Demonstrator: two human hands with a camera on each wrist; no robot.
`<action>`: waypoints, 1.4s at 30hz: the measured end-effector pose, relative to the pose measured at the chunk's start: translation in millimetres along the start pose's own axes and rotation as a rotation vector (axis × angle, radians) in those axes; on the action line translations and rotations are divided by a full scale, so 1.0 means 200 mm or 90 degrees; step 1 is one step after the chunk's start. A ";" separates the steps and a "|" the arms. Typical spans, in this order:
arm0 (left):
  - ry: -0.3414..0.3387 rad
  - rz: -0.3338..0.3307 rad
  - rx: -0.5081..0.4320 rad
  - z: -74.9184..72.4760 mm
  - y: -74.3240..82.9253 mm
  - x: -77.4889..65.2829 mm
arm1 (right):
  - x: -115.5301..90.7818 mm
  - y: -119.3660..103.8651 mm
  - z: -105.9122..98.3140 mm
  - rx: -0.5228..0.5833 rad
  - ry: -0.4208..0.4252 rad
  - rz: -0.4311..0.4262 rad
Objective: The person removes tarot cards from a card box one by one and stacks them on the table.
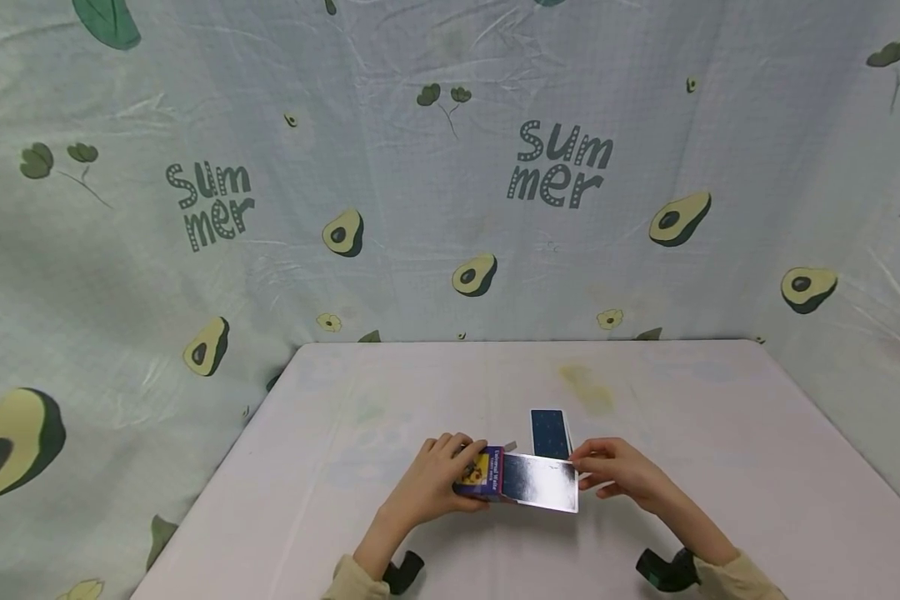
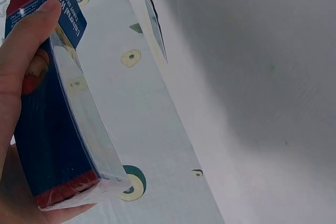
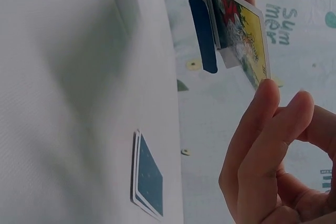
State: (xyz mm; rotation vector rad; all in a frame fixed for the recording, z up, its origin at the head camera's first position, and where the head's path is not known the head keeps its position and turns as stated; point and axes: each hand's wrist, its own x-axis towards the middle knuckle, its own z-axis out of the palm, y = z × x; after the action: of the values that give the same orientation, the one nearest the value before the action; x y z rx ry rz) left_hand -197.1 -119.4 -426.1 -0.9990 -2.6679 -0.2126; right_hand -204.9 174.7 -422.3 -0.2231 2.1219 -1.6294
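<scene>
A cloth (image 1: 405, 200) printed with avocados backs a pale table (image 1: 345, 400). Head view: a few blue-backed cards (image 1: 549, 432) lie out; the left hand (image 1: 438, 477) grips the tarot box (image 1: 494, 473) over the table, and a further card (image 1: 542, 482) juts from its open end. Unpacking thus appears partly done, that card not yet free; the box's remaining contents are hidden. Left wrist view: thumb bent over the box beside a flap (image 2: 67, 14). Right wrist view: the right hand (image 3: 275, 156), fingers bent, meets the card's corner; whether it pinches cannot be told.
</scene>
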 end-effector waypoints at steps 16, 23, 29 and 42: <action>0.015 -0.001 0.008 0.01 -0.02 -0.01 | -0.02 0.03 -0.05 0.008 -0.002 0.031; 0.017 -0.002 0.005 0.01 -0.02 -0.02 | -0.02 0.03 -0.05 0.017 0.010 0.038; 0.019 -0.004 0.006 0.01 -0.03 -0.03 | -0.03 0.04 -0.07 0.020 0.024 0.043; 0.002 -0.014 -0.005 0.00 -0.04 -0.05 | -0.04 0.09 -0.11 0.064 0.028 0.032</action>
State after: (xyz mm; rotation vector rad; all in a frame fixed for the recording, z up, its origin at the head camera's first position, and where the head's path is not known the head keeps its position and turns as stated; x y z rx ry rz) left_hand -196.3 -131.5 -429.4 -0.9708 -2.6787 -0.2303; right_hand -204.7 202.8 -433.5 -0.1017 2.0530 -1.7207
